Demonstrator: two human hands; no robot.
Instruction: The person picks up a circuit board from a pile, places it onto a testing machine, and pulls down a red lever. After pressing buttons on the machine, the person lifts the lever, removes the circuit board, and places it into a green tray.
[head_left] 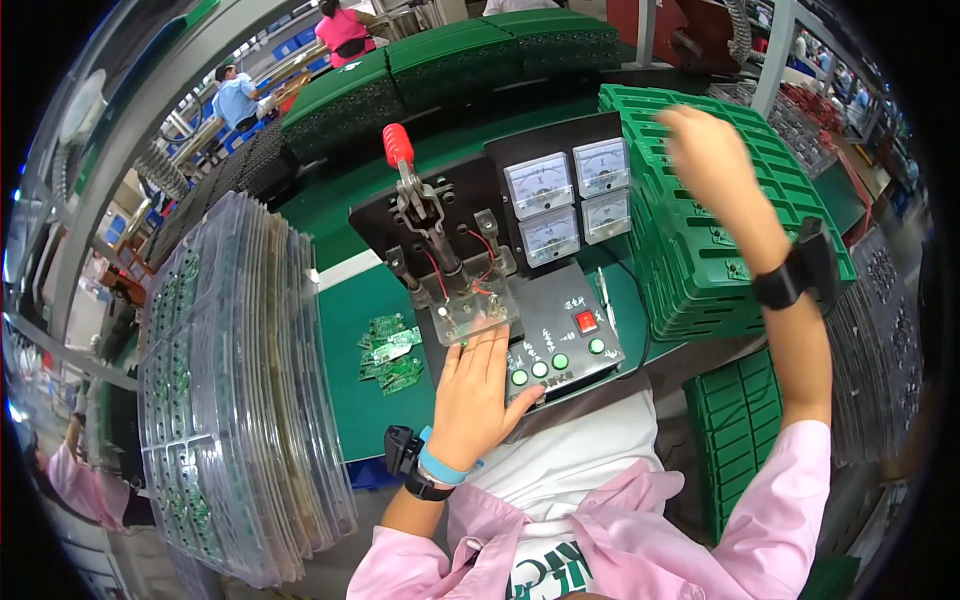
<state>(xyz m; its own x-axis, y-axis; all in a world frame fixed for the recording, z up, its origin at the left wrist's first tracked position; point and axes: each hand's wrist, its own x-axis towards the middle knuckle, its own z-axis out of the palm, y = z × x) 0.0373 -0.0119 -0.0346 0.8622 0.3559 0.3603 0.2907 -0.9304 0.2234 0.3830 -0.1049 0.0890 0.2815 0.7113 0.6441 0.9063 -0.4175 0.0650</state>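
My left hand lies palm down with its fingers stretched out at the front of a test fixture. Its fingertips reach the edge of the clear plastic plate, and I cannot make out what is under them. The fixture's toggle clamp has a red handle standing upright. Over the stacked green trays at the right, my right hand is raised with its fingers curled in, slightly blurred. Whatever it holds, if anything, is hidden. Small green circuit boards lie in a loose pile left of the fixture.
Panel meters stand behind the control box, which carries a red switch and several green buttons. A pen lies beside it. Tall stacked clear trays flank me on the left. Green-topped conveyor carriers run behind; people sit farther off.
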